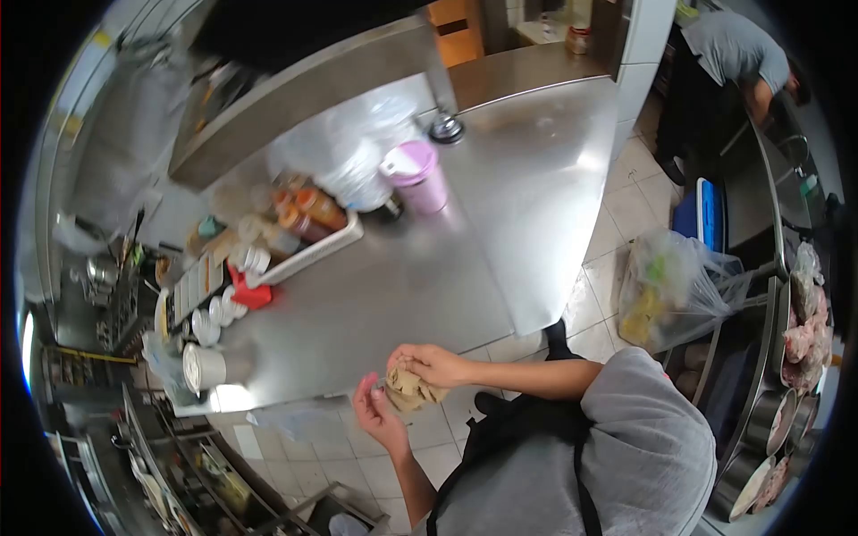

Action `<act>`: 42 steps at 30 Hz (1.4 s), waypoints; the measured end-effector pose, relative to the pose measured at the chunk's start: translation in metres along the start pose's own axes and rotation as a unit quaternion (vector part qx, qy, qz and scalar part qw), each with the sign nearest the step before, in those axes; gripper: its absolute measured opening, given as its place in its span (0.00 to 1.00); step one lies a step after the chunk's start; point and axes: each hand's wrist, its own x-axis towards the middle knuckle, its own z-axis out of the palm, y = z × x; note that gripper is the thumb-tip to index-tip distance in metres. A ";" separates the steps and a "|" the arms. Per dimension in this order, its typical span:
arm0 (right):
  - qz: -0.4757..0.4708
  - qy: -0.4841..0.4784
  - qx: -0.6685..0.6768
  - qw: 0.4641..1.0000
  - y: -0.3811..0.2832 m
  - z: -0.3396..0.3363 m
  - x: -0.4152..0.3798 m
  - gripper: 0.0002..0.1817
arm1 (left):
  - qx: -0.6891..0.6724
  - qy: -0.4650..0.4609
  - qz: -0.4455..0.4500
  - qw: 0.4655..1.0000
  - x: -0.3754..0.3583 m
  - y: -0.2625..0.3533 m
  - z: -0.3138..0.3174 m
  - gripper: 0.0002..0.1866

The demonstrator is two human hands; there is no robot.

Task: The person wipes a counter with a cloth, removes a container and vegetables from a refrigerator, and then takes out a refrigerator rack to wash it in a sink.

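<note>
My right hand (431, 364) is closed around a crumpled piece of tan-brown paper or cloth (413, 390), just off the front edge of the steel counter (384, 313). Part of the crumpled piece hangs below the fingers. Close beside it on the left, my left hand (379, 417) is open, palm turned up toward the piece, with fingers apart and slightly curled. Both hands hang over the tiled floor, in front of my black apron (509, 442).
On the counter stand a lilac lidded cup (422, 183), a white tub (204, 367), a white tray (308, 252) of sauce bottles, and a call bell (446, 129). A filled plastic bag (666, 290) lies on the floor at right. Another person (737, 54) bends over at the far right.
</note>
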 end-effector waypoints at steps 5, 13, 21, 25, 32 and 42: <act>-0.077 0.096 0.057 0.991 -0.054 -0.130 -0.069 0.10 | -0.053 -0.134 -0.043 0.989 -0.007 0.034 0.147 0.13; -0.024 0.438 -0.281 0.854 -0.062 -0.402 -0.235 0.05 | 0.065 -0.531 -0.162 0.829 -0.031 0.052 0.430 0.08; 0.014 0.533 -0.028 0.846 -0.062 -0.491 -0.262 0.11 | -0.050 -0.628 -0.081 0.773 0.000 0.061 0.569 0.10; -0.033 0.381 -0.263 0.886 -0.071 -0.527 -0.189 0.14 | -0.095 -0.602 -0.099 0.787 0.040 0.071 0.599 0.11; -0.101 0.337 -0.271 0.896 -0.079 -0.618 -0.063 0.09 | -0.136 -0.526 -0.128 0.829 0.146 0.052 0.632 0.07; -0.148 0.381 -0.051 0.911 -0.055 -0.776 0.227 0.12 | -0.197 -0.116 -0.142 0.963 0.387 -0.007 0.782 0.06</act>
